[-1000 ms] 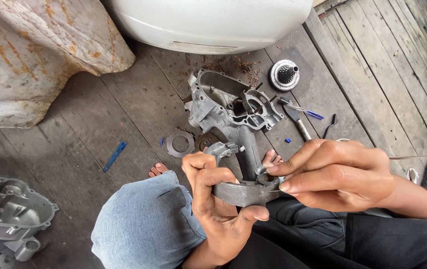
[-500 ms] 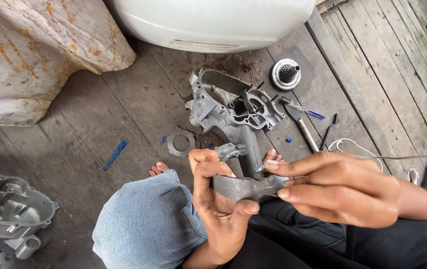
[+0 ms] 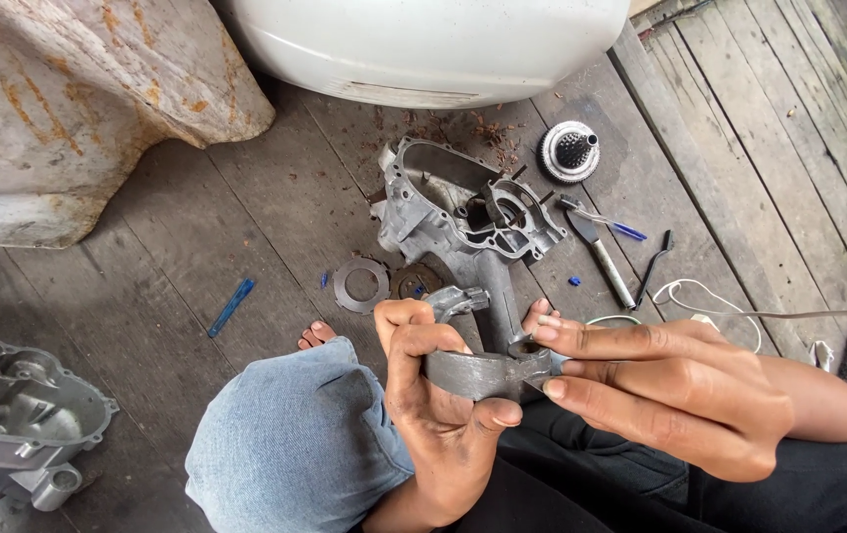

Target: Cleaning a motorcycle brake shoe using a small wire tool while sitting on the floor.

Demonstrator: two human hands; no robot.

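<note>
Grey cast metal, dull and curved like a short arm, the part (image 3: 488, 373) now sits lower in front of the lap than a second ago, above the floor. Left hand (image 3: 433, 395) has its fingers curled tight around it; right hand (image 3: 670, 390) has slid along, fingers nearly straight, tips pinching its end, near the engine casing (image 3: 463, 212)

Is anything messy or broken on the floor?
Yes. Reddish-brown crumbs are scattered on the grey wooden plank floor beside the grey cast-metal engine casing, and the big grey slab at the upper left has rust-coloured streaks.
</note>
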